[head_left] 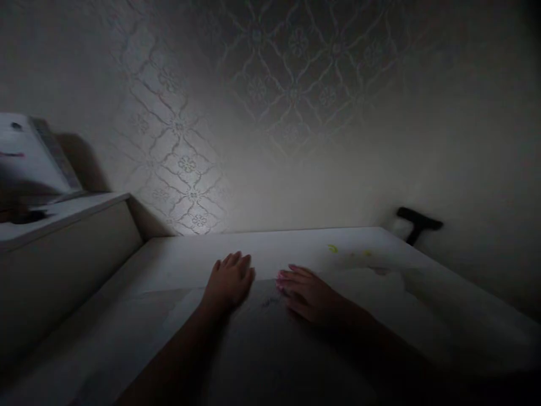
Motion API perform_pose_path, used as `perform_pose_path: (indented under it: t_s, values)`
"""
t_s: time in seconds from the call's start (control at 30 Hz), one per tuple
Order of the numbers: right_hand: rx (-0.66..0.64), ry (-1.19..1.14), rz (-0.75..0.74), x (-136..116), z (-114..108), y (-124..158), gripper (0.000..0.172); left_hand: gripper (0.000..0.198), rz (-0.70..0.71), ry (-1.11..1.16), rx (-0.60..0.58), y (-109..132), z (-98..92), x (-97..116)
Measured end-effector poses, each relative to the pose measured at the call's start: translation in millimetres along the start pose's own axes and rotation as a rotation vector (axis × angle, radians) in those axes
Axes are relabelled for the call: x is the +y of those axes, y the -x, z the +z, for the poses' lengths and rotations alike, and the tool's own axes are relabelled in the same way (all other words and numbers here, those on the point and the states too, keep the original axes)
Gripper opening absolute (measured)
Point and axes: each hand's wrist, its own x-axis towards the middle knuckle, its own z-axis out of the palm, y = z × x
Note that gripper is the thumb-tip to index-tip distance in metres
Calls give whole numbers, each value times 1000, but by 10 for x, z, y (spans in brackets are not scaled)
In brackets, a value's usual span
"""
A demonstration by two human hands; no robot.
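Note:
In the dim head view, my left hand (229, 282) lies palm down at the far edge of a pale paper sheet (279, 349), its fingers stretched forward. To its right, my right hand (306, 293) rests over the same sheet with fingers extended and slightly apart, pointing left. Neither hand shows anything in its grip. Small dark marks (270, 303) show on the sheet between the hands. Beneath the paper is a white tabletop (190, 254). Shadow hides much of the near part of the sheet and both forearms.
A patterned wall (291, 141) rises behind the table. On the left stands a higher white cabinet (76, 242) bearing a white boxy object (31, 155). Yellow marks (333, 248) show on the tabletop. A black T-shaped handle (418, 221) sticks up beyond the right edge.

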Motion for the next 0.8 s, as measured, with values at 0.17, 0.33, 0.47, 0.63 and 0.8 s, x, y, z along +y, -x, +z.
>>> perform_pose_path:
  t_s: [0.17, 0.33, 0.47, 0.63, 0.8]
  values:
    - [16, 196, 134, 236, -6, 55, 31, 51, 6, 5, -3, -4, -1, -5]
    - [-50, 426, 316, 610, -145, 266, 26, 50, 4, 3, -3, -10, 15, -19]
    - [-128, 555, 415, 849, -272, 457, 23, 50, -1, 0, -3, -12, 10, -10]
    - [-213, 642, 457, 984, -369, 559, 21, 51, -13, 2, -22, -15, -2, 7]
    - [-71, 556, 436, 883, -344, 488, 20, 51, -3, 0, -7, -9, -1, 0]
